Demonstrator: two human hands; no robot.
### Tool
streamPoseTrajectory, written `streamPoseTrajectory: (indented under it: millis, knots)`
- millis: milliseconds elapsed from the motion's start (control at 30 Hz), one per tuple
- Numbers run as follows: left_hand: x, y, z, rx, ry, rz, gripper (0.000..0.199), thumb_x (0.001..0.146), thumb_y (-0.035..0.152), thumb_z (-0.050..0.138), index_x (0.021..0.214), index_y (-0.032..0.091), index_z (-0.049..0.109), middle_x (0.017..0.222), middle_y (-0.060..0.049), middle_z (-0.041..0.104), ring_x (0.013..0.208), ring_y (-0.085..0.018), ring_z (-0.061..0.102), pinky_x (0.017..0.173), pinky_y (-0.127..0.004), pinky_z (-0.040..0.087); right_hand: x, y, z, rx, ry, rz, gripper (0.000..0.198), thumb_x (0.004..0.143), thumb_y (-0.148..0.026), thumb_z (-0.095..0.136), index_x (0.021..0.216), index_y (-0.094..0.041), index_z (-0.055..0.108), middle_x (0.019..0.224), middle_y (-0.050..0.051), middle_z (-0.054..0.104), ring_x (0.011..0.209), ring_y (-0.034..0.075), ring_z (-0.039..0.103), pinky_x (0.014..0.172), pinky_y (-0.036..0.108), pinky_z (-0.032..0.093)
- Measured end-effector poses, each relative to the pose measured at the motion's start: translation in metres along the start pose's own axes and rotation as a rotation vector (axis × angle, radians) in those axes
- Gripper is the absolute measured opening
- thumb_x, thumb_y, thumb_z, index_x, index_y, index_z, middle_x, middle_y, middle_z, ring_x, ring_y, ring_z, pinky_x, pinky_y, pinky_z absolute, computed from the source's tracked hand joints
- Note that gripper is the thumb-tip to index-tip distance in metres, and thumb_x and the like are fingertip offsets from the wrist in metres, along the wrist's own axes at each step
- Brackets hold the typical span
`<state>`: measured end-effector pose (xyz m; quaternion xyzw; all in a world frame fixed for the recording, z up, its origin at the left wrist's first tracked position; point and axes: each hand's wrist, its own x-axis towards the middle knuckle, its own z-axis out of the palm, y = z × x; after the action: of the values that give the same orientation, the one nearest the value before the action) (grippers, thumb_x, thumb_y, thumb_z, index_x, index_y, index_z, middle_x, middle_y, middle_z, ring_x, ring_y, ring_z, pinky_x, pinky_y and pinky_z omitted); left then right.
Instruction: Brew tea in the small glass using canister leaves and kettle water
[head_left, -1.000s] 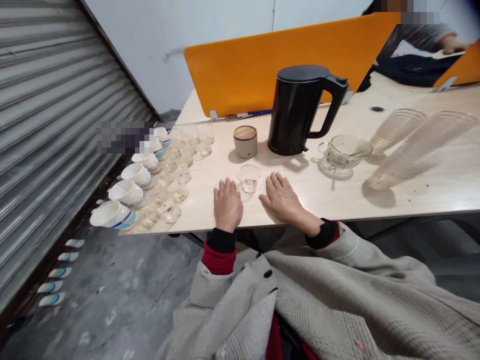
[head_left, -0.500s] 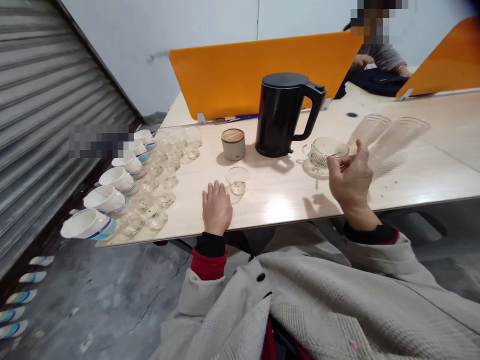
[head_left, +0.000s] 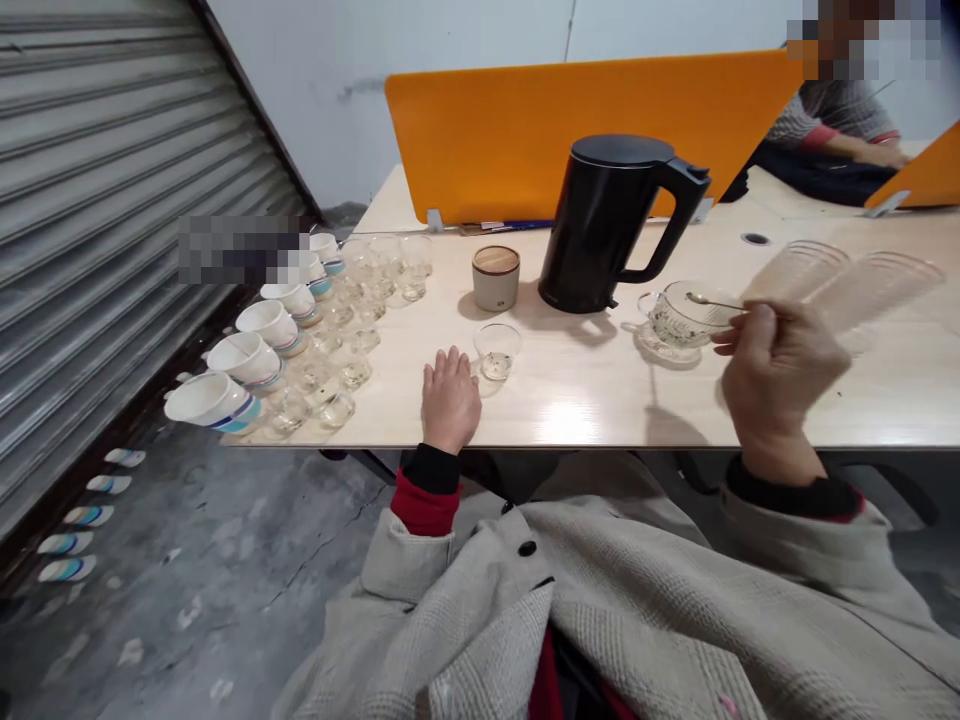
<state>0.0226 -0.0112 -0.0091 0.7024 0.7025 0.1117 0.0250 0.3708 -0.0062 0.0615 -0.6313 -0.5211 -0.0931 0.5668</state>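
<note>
My right hand [head_left: 784,375] pinches a thin, gold-coloured spoon [head_left: 716,302], its tip over a clear glass cup [head_left: 667,325] with a handle. Small dark green bits, like tea leaves, lie inside that cup, which stands on a glass saucer [head_left: 671,355]. My left hand [head_left: 451,400] rests flat on the table, fingers stretched out. Just beyond its fingertips stands a small clear cup [head_left: 497,352] with a few dark bits at its bottom. Behind these are a lidded grey canister [head_left: 496,280] and a black electric kettle [head_left: 607,225].
Rows of white paper cups [head_left: 268,325] and clear cups [head_left: 356,372] fill the table's left end. Stacks of clear plastic cups [head_left: 799,268] lie at the right. An orange divider [head_left: 480,140] runs behind, with another person's hands [head_left: 881,155] beyond it.
My right hand has drawn up and right, bringing the spoon into clear sight above the glass cup. My left hand stays flat on the table. The whole view has shifted slightly.
</note>
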Motion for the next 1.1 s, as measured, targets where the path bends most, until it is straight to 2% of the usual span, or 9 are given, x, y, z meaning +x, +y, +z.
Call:
streamPoseTrajectory:
  millis: [67,100,167,267,400,533,667,900,1100]
  knots:
    - [0.000,0.001,-0.001,-0.011,-0.008,-0.001,0.055,0.108,0.026,0.033,0.158,0.009,0.051,0.174,-0.012,0.039,0.164,-0.033,0.030,0.136,-0.054,0.023,-0.010,-0.029,-0.010,0.168,0.068,-0.040,0.029,0.103,-0.039,0.054,0.109,-0.021,0.075,0.081,0.005,0.074,0.066,0.020,0.075,0.062,0.034,0.058]
    - [0.000,0.001,-0.001,-0.016,-0.010,-0.001,0.056,0.108,0.026,0.033,0.158,0.009,0.051,0.174,-0.012,0.039,0.164,-0.033,0.030,0.136,-0.054,0.023,-0.016,-0.044,-0.013,0.237,0.048,-0.060,0.025,0.102,-0.037,0.056,0.108,-0.022,0.076,0.080,0.004,0.074,0.067,0.020,0.075,0.063,0.034,0.058]
    - [-0.001,0.001,-0.002,-0.022,-0.011,-0.002,0.056,0.108,0.026,0.033,0.158,0.009,0.051,0.174,-0.012,0.039,0.164,-0.033,0.030,0.136,-0.054,0.022,-0.026,-0.072,-0.010,0.412,-0.086,-0.050,0.020,0.102,-0.036,0.059,0.105,-0.024,0.075,0.078,0.001,0.073,0.065,0.017,0.074,0.064,0.033,0.058]
    - [-0.002,0.002,-0.002,-0.029,0.000,0.004,0.057,0.108,0.026,0.034,0.161,0.012,0.048,0.173,-0.013,0.040,0.164,-0.033,0.031,0.135,-0.054,0.023,-0.036,-0.101,0.010,0.593,-0.355,-0.049,0.020,0.103,-0.038,0.059,0.102,-0.023,0.072,0.078,-0.001,0.072,0.062,0.014,0.072,0.061,0.029,0.058]
    - [-0.003,0.002,-0.003,-0.023,0.021,0.029,0.059,0.108,0.027,0.034,0.166,0.019,0.040,0.172,-0.013,0.042,0.163,-0.034,0.033,0.133,-0.057,0.027,-0.041,-0.119,0.050,0.546,-0.655,-0.184,0.024,0.105,-0.040,0.054,0.102,-0.022,0.069,0.074,0.000,0.072,0.062,0.014,0.071,0.062,0.027,0.056]
    - [-0.004,0.003,-0.005,-0.008,0.032,0.046,0.058,0.108,0.026,0.035,0.165,0.023,0.042,0.170,-0.014,0.045,0.161,-0.036,0.037,0.131,-0.058,0.029,-0.041,-0.127,0.081,0.366,-0.888,-0.351,0.022,0.104,-0.035,0.051,0.095,-0.020,0.065,0.076,0.003,0.071,0.063,0.016,0.068,0.064,0.028,0.050]
    - [-0.005,0.003,-0.007,-0.008,0.031,0.054,0.057,0.107,0.025,0.037,0.164,0.024,0.044,0.170,-0.015,0.045,0.160,-0.038,0.037,0.130,-0.060,0.030,-0.039,-0.133,0.092,0.262,-0.970,-0.412,0.020,0.103,-0.029,0.049,0.092,-0.020,0.063,0.077,0.005,0.070,0.066,0.017,0.066,0.066,0.029,0.046]
    - [-0.006,0.003,-0.006,-0.007,0.045,0.057,0.057,0.107,0.025,0.038,0.163,0.028,0.045,0.169,-0.012,0.047,0.160,-0.036,0.038,0.130,-0.060,0.032,-0.035,-0.135,0.093,0.222,-0.931,-0.359,0.020,0.102,-0.028,0.050,0.088,-0.020,0.062,0.074,0.004,0.070,0.064,0.017,0.065,0.062,0.028,0.043]
    - [-0.006,0.003,-0.009,-0.016,0.031,0.053,0.056,0.107,0.025,0.037,0.162,0.026,0.048,0.170,-0.013,0.046,0.160,-0.036,0.037,0.131,-0.059,0.030,-0.040,-0.135,0.098,0.318,-0.938,-0.245,0.023,0.103,-0.031,0.049,0.084,-0.021,0.058,0.068,0.000,0.067,0.057,0.015,0.067,0.059,0.027,0.044]
